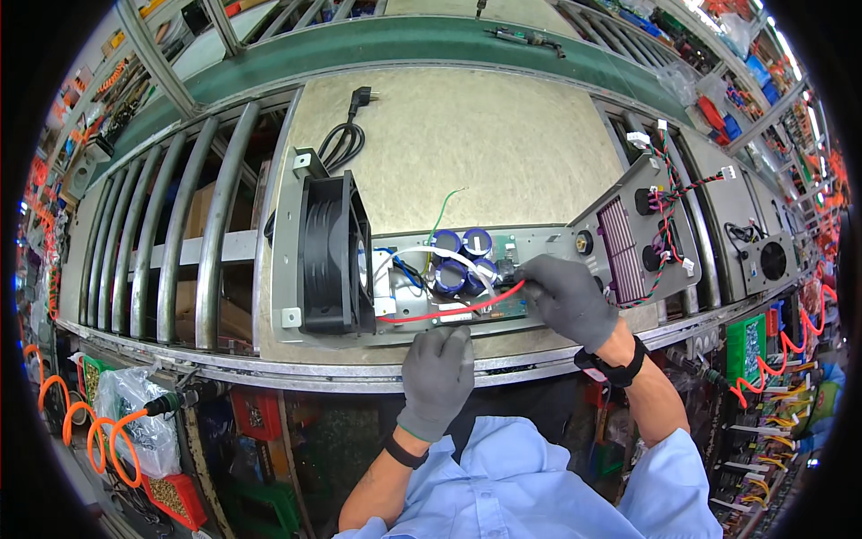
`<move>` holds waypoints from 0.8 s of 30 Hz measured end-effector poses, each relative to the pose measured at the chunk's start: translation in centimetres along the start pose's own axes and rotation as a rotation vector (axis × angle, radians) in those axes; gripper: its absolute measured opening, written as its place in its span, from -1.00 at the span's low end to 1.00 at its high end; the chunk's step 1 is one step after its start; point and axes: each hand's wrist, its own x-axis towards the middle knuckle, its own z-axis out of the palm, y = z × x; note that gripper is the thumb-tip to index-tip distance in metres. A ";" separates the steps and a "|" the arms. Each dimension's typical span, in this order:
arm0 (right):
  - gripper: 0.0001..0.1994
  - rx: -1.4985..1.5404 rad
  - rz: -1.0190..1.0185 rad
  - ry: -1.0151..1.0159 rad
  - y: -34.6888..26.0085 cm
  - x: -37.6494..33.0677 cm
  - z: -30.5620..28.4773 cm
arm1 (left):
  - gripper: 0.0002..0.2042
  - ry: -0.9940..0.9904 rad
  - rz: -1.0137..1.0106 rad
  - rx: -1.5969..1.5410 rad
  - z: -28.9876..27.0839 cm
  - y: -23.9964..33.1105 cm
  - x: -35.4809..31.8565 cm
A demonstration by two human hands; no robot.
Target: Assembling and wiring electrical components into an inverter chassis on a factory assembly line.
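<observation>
A grey metal chassis [539,241] lies in front of me, with a black fan [328,242] at its left end. Inside it is a green circuit board [514,307] carrying several blue capacitors [448,275]. A red wire [440,316] runs from beside the fan to my right hand [570,296], whose gloved fingers are closed on its free end above the board. My left hand [438,379], gloved in grey, has its fingers curled together at the chassis's front edge; whether they grip anything is hidden. A white wire [417,250] and a green wire [444,214] also come out of the chassis.
A perforated end panel [620,242] with twisted wires [669,202] stands at the right. A black power cord [346,139] lies behind the fan. Metal rollers [215,225] flank the work board [467,135]. An orange coiled hose [99,440] hangs at lower left.
</observation>
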 end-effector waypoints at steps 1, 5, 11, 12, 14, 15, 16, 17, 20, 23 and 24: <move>-0.80 -0.023 -0.008 -0.014 0.0 0.0 0.1 | -0.78 0.004 0.007 0.008 0.0 0.0 0.1; -0.83 -0.033 0.011 -0.024 0.0 -0.3 0.4 | -0.78 -0.006 -0.008 0.011 -0.2 0.3 0.1; -0.83 0.003 -0.006 0.069 -0.5 -0.2 -0.1 | -0.79 0.015 0.004 0.004 -0.1 0.1 0.2; -0.83 -0.013 -0.004 0.094 -0.6 -0.2 -0.2 | -0.79 0.016 0.005 0.002 -0.1 0.1 0.2; -0.81 -0.005 0.015 0.050 -0.7 -0.1 -0.4 | -0.79 0.022 0.012 0.018 -0.1 0.1 0.2; -0.81 -0.004 0.016 0.040 -0.7 0.0 -0.5 | -0.79 0.021 0.016 0.019 -0.1 0.1 0.2; -0.81 -0.004 0.035 0.025 -0.7 0.1 -0.5 | -0.79 0.024 0.017 0.018 0.0 0.1 0.3; -0.81 -0.006 0.008 0.018 -0.6 0.1 -0.5 | -0.79 0.021 0.017 0.015 -0.1 0.1 0.3; -0.81 -0.002 -0.018 -0.005 -0.2 0.2 -0.3 | -0.79 0.017 0.011 0.015 -0.1 0.2 0.3; -0.82 -0.013 -0.041 -0.006 0.4 0.0 0.1 | -0.79 0.012 -0.003 0.022 -0.1 0.2 0.2; -0.82 -0.031 -0.060 -0.013 0.6 0.0 0.3 | -0.79 0.008 -0.008 0.024 0.0 0.2 0.1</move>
